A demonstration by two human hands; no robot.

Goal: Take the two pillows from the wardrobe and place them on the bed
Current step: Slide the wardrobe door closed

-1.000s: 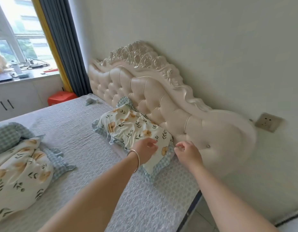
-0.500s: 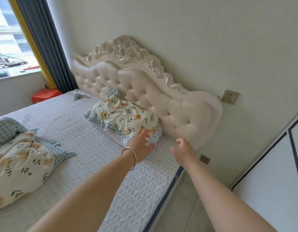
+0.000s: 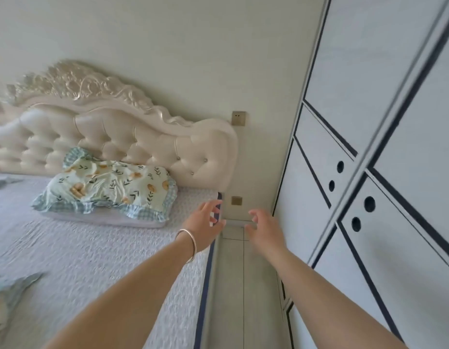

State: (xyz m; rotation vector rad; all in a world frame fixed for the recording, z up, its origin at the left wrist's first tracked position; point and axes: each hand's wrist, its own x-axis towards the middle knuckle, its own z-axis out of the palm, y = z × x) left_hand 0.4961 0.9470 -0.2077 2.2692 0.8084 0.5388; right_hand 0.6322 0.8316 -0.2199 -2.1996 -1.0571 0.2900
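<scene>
A floral pillow (image 3: 110, 188) with a blue checked frill lies on the bed (image 3: 67, 253), against the tufted cream headboard (image 3: 132, 137). Only a frilled corner of a second floral pillow (image 3: 6, 293) shows at the lower left edge. My left hand (image 3: 205, 222), with a silver bangle on the wrist, hovers open over the bed's right edge, apart from the pillow. My right hand (image 3: 262, 226) is open over the floor gap, fingers spread, holding nothing. The white wardrobe (image 3: 369, 172) with dark trim stands on the right, doors closed.
A narrow strip of tiled floor (image 3: 241, 285) runs between the bed edge and the wardrobe. Two wall sockets (image 3: 238, 118) sit on the cream wall beside the headboard. Round finger holes mark the wardrobe doors.
Both hands have come off the floral pillow and drawn back to the right. My view has swung right, from the window and bed toward the wardrobe.
</scene>
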